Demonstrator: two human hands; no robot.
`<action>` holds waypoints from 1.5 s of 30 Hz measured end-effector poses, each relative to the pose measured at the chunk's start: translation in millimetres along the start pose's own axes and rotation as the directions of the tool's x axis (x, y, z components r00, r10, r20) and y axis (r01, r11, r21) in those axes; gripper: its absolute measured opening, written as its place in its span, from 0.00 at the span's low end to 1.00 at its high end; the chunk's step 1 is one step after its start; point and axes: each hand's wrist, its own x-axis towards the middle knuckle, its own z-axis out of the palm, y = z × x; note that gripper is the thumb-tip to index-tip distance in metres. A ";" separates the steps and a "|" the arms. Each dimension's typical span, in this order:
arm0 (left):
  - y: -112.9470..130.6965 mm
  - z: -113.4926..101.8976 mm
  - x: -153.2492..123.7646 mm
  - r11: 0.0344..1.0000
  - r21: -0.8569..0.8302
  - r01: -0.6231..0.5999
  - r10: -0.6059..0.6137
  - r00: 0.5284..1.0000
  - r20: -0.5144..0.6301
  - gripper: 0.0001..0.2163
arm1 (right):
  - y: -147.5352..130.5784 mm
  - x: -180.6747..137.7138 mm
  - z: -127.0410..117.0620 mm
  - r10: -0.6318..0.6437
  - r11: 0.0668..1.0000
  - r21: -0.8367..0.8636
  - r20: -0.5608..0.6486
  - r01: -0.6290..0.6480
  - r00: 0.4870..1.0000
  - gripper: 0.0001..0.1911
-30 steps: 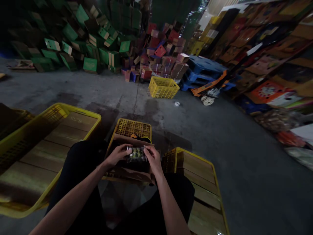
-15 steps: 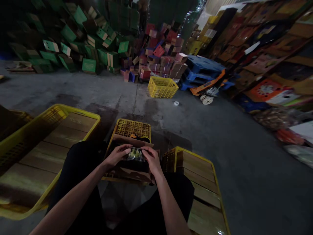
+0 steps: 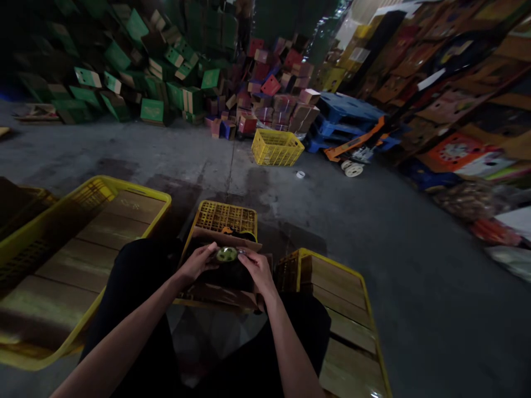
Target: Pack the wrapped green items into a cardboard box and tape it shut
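Between my hands is a small yellow-green packet (image 3: pixel 227 254) with dark spots and a shiny, clear plastic look; what is inside I cannot make out. My left hand (image 3: pixel 199 262) pinches its left end. At its right end, the fingers of my right hand (image 3: pixel 255 267) are closed on the clear plastic. Below the packet lies an open cardboard box (image 3: pixel 230 294) with a dark inside. That box rests on an upturned-looking yellow crate (image 3: pixel 219 213), where a small orange and black thing (image 3: pixel 227 230) lies just past the box flap.
Yellow crates of cardboard boxes flank my legs, one on the left (image 3: pixel 161 209) and one on the right (image 3: pixel 332 257). Farther off stand another yellow crate (image 3: pixel 277 149), blue pallets (image 3: pixel 348 108) and an orange pallet jack (image 3: pixel 357 145). Green boxes (image 3: pixel 152 110) are heaped behind.
The packet has turned in my fingers; its crinkled clear plastic showed widely before, and now a smoother green oval faces up. Both hands stay almost in place.
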 end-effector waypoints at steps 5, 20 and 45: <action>10.2 4.3 -7.6 0.993 0.074 -0.093 0.082 0.987 0.140 0.31 | 6.2 -0.7 -0.4 0.059 0.996 -0.056 -0.051 -0.062 0.997 0.17; 11.9 8.4 -11.5 0.979 0.127 -0.160 0.123 0.959 0.256 0.27 | 15.8 3.0 -1.3 0.129 0.991 -0.005 -0.111 -0.130 0.985 0.23; 3.6 10.5 -8.0 0.993 0.053 -0.108 0.099 0.984 0.147 0.23 | 23.0 3.4 5.9 0.017 0.946 -0.316 -0.188 -0.077 0.982 0.17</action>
